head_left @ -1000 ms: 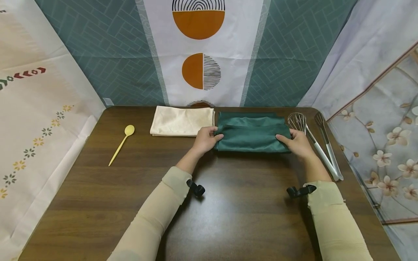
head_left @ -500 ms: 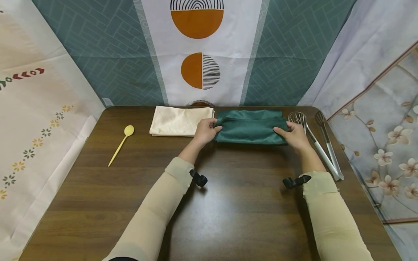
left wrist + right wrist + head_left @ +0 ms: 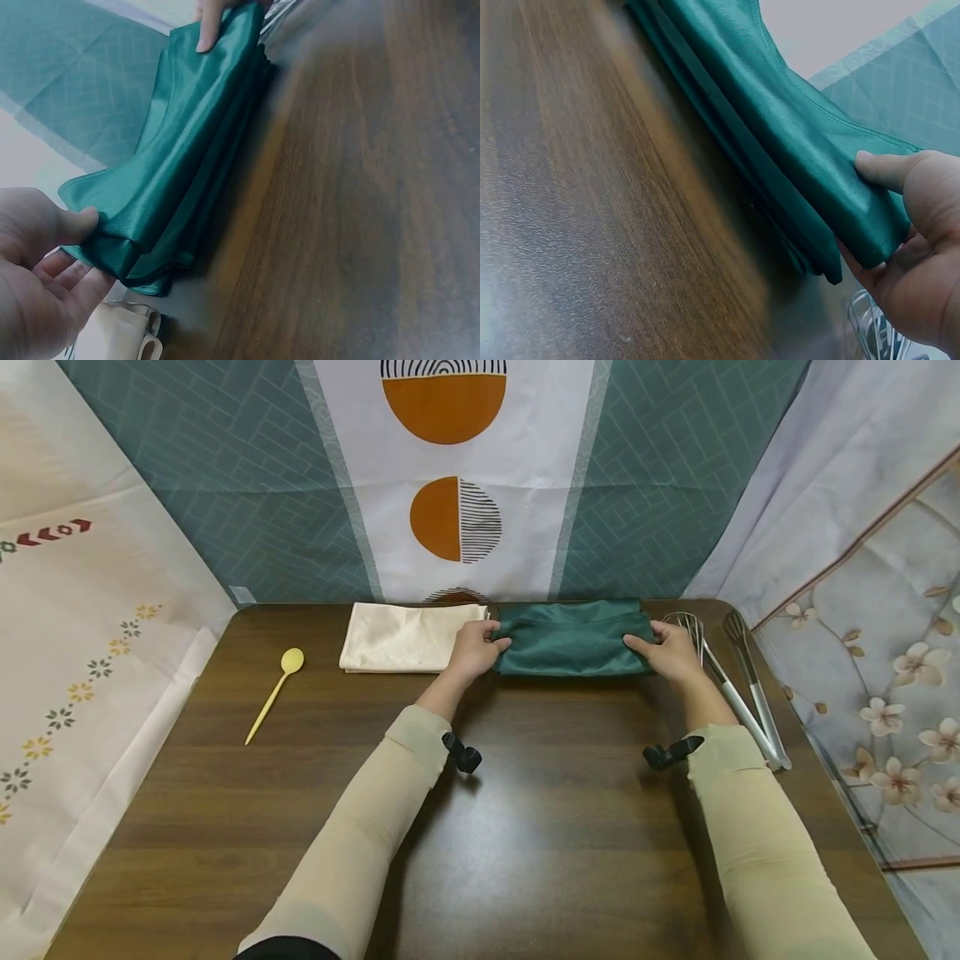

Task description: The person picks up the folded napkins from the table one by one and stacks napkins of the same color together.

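A folded, shiny green cloth spans the space between both hands at the far side of the table. My left hand pinches its left end, thumb on top and fingers underneath, as the left wrist view shows. At the other end my right hand grips the cloth the same way, its thumb lying on the upper fold. Several layers hang along the near side of the green cloth, close over the tabletop. Just left of it lies a folded cream cloth, partly covered by my left hand.
A yellow spoon lies on the left of the brown table. On the right, a whisk and a slotted metal utensil with a long handle lie side by side, close to my right hand. Patterned fabric hangs behind and beside the table.
Both hands have moved away from the body with the green cloth, carrying it toward the table's far edge. The cream cloth, spoon and metal utensils stay where they were.
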### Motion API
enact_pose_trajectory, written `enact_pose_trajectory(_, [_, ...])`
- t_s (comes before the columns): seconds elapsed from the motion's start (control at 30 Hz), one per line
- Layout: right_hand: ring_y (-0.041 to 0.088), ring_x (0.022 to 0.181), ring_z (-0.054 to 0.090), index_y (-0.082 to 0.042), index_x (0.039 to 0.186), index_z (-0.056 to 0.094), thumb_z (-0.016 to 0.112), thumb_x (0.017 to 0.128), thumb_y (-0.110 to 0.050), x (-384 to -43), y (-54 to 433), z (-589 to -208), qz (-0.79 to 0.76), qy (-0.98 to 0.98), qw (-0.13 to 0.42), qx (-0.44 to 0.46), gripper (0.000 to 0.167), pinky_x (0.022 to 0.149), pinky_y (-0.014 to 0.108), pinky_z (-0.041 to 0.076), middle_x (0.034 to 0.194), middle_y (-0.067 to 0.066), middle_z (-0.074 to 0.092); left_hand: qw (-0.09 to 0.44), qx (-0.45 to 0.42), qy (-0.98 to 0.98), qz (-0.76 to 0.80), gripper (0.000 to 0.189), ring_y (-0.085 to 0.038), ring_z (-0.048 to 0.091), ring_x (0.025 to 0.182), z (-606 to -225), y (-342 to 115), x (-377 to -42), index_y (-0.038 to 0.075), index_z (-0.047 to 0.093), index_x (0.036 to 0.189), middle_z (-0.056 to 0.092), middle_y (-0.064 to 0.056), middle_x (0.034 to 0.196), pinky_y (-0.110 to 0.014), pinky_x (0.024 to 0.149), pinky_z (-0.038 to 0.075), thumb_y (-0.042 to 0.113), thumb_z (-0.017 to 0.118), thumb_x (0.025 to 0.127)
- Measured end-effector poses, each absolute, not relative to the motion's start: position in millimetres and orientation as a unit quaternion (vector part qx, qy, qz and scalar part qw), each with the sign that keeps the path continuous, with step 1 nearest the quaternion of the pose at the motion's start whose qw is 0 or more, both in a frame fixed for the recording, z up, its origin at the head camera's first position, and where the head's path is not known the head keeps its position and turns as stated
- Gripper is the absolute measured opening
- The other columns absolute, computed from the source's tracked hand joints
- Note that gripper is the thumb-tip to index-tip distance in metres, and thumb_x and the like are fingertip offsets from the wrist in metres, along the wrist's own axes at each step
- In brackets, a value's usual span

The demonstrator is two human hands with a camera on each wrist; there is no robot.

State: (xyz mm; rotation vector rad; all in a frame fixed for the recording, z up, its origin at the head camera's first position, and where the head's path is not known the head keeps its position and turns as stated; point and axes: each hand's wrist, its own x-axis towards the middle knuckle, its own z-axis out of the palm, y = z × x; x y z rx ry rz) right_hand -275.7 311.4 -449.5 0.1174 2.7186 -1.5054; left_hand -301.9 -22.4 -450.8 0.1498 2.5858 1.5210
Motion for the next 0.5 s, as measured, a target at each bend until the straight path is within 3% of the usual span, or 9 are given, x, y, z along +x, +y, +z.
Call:
enact_pose_trajectory(0.07, [0.032, 0.123, 0.055, -0.002, 0.142, 0.057, 0.065, 0.099, -0.041, -279.3, 310.9, -449.9, -0.458, 0.888, 0.012, 0.037, 0.058, 0.099, 0.044, 0.048, 0.139, 0.018, 0.059, 0.072, 0.048, 0.859, 0.504, 0.044, -0.031, 0.048, 0.136, -450.5, -21.5, -304.9, 0.002, 0.059, 0.14, 0.056, -0.016, 0.144, -0.043, 0.109, 0.043, 0.017, 0.068, 0.099])
enact_pose_trajectory(0.13, [0.033, 0.12, 0.057, -0.001, 0.14, 0.059, 0.063, 0.1, -0.041, -282.5, 310.6, -450.6, -0.439, 0.898, 0.005, 0.033, 0.056, 0.096, 0.043, 0.049, 0.136, 0.02, 0.06, 0.073, 0.046, 0.861, 0.502, 0.045, -0.03, 0.049, 0.135, -450.5, -20.3, -308.0, 0.002, 0.059, 0.14, 0.056, -0.015, 0.144, -0.043, 0.108, 0.045, 0.018, 0.068, 0.099])
enact_pose_trajectory(0.2, [0.025, 0.102, 0.063, 0.0, 0.135, 0.062, 0.063, 0.101, -0.038, -285.4, 310.0, -451.5, -0.428, 0.903, -0.005, 0.032, 0.051, 0.085, 0.035, 0.051, 0.122, 0.018, 0.068, 0.076, 0.043, 0.861, 0.501, 0.045, -0.035, 0.056, 0.126, -450.6, -19.1, -310.3, 0.003, 0.059, 0.141, 0.055, -0.016, 0.145, -0.046, 0.099, 0.05, 0.019, 0.067, 0.099])
enact_pose_trajectory(0.3, [0.009, 0.083, 0.059, 0.0, 0.132, 0.063, 0.063, 0.101, -0.036, -289.8, 309.3, -451.6, -0.43, 0.902, -0.009, 0.033, 0.047, 0.072, 0.024, 0.047, 0.108, 0.011, 0.069, 0.077, 0.036, 0.862, 0.5, 0.046, -0.034, 0.057, 0.124, -450.7, -17.5, -313.9, 0.004, 0.058, 0.142, 0.054, -0.017, 0.145, -0.046, 0.094, 0.053, 0.019, 0.067, 0.1])
enact_pose_trajectory(0.4, [0.004, 0.08, 0.056, 0.0, 0.134, 0.062, 0.063, 0.101, -0.034, -294.7, 306.8, -450.9, -0.438, 0.898, -0.011, 0.041, 0.048, 0.071, 0.021, 0.046, 0.112, 0.013, 0.068, 0.073, 0.035, 0.864, 0.497, 0.046, -0.032, 0.052, 0.131, -450.9, -16.1, -317.4, 0.004, 0.058, 0.142, 0.054, -0.018, 0.144, -0.045, 0.099, 0.051, 0.019, 0.067, 0.099])
enact_pose_trajectory(0.5, [0.011, 0.085, 0.06, -0.001, 0.137, 0.061, 0.063, 0.102, -0.033, -300.0, 303.2, -450.1, -0.438, 0.898, -0.013, 0.048, 0.047, 0.074, 0.025, 0.048, 0.12, 0.02, 0.067, 0.069, 0.038, 0.87, 0.486, 0.045, -0.029, 0.048, 0.137, -451.0, -15.1, -321.8, 0.004, 0.058, 0.141, 0.055, -0.018, 0.143, -0.042, 0.106, 0.046, 0.018, 0.067, 0.099])
